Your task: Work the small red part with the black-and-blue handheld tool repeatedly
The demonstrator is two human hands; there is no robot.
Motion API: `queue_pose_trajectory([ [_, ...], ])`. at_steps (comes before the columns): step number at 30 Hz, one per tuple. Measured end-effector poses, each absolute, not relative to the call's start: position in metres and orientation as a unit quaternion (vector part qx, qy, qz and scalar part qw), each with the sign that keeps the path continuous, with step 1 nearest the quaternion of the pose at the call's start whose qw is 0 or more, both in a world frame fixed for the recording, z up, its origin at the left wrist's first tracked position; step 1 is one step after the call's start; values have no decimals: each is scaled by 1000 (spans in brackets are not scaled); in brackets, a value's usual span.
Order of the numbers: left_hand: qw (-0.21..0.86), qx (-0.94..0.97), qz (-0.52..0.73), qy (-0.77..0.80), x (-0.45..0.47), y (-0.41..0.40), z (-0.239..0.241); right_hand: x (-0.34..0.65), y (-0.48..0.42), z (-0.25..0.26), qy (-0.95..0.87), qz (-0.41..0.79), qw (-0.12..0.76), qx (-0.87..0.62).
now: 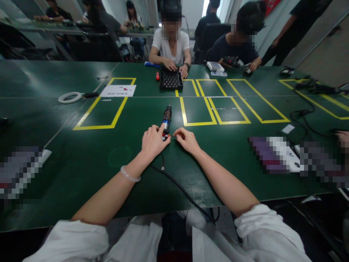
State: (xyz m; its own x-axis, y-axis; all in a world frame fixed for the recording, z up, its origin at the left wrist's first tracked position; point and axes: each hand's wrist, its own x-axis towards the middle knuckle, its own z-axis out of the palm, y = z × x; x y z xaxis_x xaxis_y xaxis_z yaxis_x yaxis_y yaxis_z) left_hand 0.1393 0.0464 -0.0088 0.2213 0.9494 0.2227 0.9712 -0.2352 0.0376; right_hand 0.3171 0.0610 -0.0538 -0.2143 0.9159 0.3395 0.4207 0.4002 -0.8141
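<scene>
A dark electric screwdriver (pixel 167 115) with a blue and silver band lies on the green table, its tip pointing away from me. My left hand (pixel 153 140) rests over its rear end, fingers closed around it. Small red and orange parts (pixel 165 136) show beside the left thumb. Just to the right is my right hand (pixel 187 140), with its fingers curled and the thumb and index finger close together. Whatever it may pinch is too small to make out. Below the left hand hangs a short black cord with a ring end (pixel 163 168).
A black cable (pixel 180 187) runs over the near table edge. Yellow tape outlines (pixel 199 124) mark the table (pixel 81 163). Across it, a person in white handles a black tray (pixel 171 85). A paper sheet (pixel 118 90) and white coil (pixel 69 97) lie left.
</scene>
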Motion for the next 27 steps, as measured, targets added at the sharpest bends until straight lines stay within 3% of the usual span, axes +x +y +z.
queue_pose_trajectory([
  [14,62,-711,-41,-700,-3,31,3,318,59,-52,-734,283,398,-471],
  [27,157,-603,135,-770,-123,24,10,320,61,-53,-739,282,386,-475],
])
